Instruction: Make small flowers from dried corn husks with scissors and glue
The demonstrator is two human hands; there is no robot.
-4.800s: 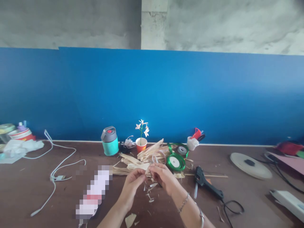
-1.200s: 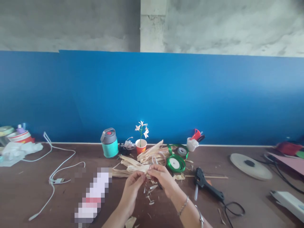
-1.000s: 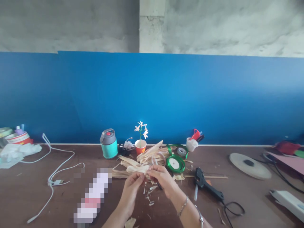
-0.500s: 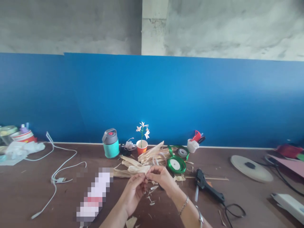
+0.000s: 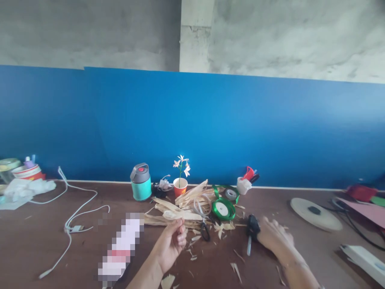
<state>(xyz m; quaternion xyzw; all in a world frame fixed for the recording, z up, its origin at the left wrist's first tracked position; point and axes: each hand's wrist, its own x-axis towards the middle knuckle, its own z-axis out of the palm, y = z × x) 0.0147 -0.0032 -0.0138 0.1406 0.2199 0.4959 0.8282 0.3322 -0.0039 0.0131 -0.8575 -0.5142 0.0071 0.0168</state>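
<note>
My left hand (image 5: pixel 171 245) is closed in a pinch just in front of the dried husks (image 5: pixel 170 215). Whatever lies between its thumb and fingertips is too small to make out. My right hand (image 5: pixel 276 235) is over the handle of a black hot glue gun (image 5: pixel 254 227), with a clear glue stick (image 5: pixel 249 245) beside the gun. Its fingers are blurred, and the gun's handle is hidden beneath it. Between the hands lie scissors (image 5: pixel 205 232) with black handles and a pale star-shaped husk piece (image 5: pixel 219 230).
A green ribbon spool (image 5: pixel 231 209), a paper cup (image 5: pixel 180 192) with white flowers (image 5: pixel 183 163) and a teal flask (image 5: pixel 141 190) stand behind the hands. A round lid (image 5: pixel 315 222) and a white power strip (image 5: pixel 365 261) lie right; a white cable (image 5: pixel 70 218) runs left.
My right hand has left my left hand and moved right onto the glue gun. The scissors and star-shaped husk piece now show. My left hand stays pinched in nearly the same place.
</note>
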